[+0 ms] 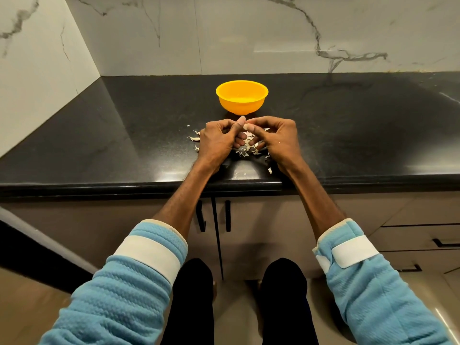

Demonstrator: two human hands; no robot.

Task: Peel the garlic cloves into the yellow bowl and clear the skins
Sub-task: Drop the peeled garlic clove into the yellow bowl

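Left hand [216, 143] and right hand [276, 140] both pinch a garlic clove [247, 126], mid-peel. Skins [245, 150] under them uncleared; yellow bowl [242, 95] beyond looks empty.

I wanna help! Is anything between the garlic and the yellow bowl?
Nothing visible. The small pale garlic clove, pinched by left hand and right hand, has only black countertop before the round yellow plastic bowl.
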